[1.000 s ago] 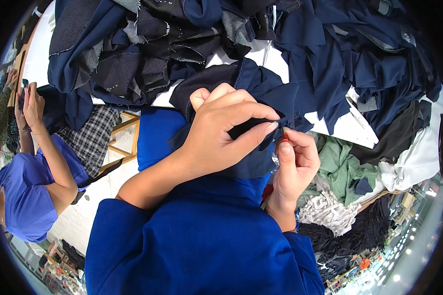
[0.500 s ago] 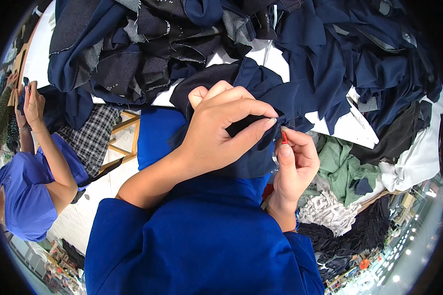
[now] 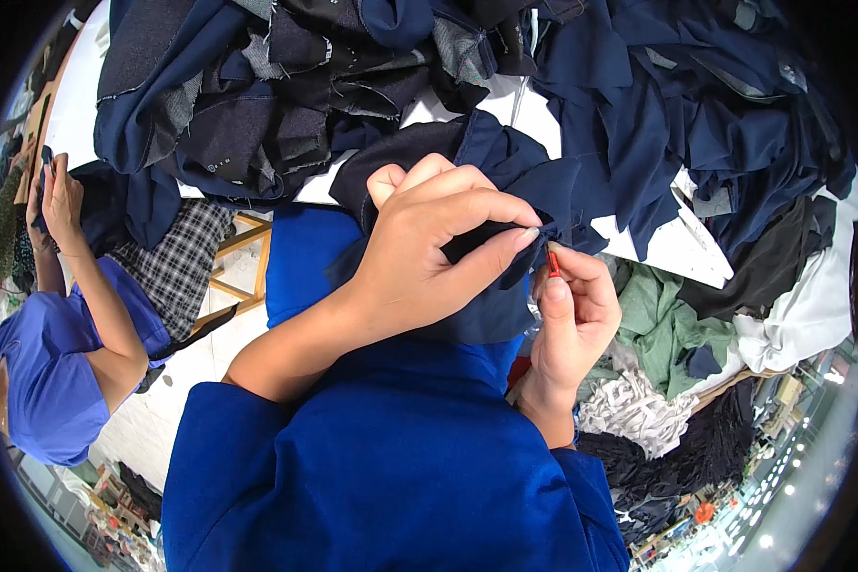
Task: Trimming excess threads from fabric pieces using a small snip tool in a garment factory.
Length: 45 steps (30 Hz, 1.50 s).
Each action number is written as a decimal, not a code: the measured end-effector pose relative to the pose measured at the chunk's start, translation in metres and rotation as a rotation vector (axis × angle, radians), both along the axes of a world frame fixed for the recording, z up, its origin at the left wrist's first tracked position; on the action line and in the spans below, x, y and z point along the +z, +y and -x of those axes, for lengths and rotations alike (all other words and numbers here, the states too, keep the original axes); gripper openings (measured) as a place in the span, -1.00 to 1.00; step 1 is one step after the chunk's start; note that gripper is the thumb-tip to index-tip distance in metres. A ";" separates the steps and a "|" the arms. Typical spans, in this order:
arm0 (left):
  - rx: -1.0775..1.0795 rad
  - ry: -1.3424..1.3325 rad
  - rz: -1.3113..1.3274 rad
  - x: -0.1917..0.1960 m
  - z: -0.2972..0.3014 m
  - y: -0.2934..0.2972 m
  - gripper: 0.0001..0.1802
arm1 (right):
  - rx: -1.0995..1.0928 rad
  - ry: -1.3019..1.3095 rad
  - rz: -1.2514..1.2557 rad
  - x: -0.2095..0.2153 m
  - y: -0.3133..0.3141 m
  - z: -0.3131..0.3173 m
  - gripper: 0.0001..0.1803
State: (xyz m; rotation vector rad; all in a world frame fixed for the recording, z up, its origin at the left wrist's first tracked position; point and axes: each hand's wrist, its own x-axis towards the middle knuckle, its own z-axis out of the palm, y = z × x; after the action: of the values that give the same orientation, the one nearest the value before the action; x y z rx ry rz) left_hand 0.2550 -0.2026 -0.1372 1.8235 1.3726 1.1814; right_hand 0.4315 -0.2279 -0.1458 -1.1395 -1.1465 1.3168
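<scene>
Now the left hand (image 3: 429, 253) pinches a fold of the dark blue cloth (image 3: 491, 305) just above the person's lap, while the right hand (image 3: 572, 319) is closed on a small red tool (image 3: 553, 264) touching that cloth's edge.

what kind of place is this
Likely a garment workshop or sewing room. Heaps of navy fabric pieces cover a white worktable, the left hand pinches dark cloth beside a small red tool, and a co-worker handles fabric nearby.
</scene>
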 end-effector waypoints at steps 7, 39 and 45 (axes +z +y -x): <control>-0.001 0.013 -0.001 0.000 0.000 0.000 -0.86 | 0.005 -0.024 0.002 0.001 0.001 0.000 -0.71; -0.105 -0.039 0.098 -0.003 -0.007 -0.008 -0.91 | -0.397 -0.220 -0.213 -0.007 0.023 0.007 -0.96; 0.028 -0.096 0.005 -0.014 -0.007 -0.003 -0.92 | -0.340 0.040 -0.249 -0.003 0.017 -0.005 -0.87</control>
State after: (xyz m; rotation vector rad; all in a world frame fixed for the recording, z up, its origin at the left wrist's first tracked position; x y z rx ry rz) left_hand 0.2620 -0.2058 -0.1508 1.7262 1.3499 1.2623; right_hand 0.4364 -0.2113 -0.1491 -1.0632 -1.0027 0.9053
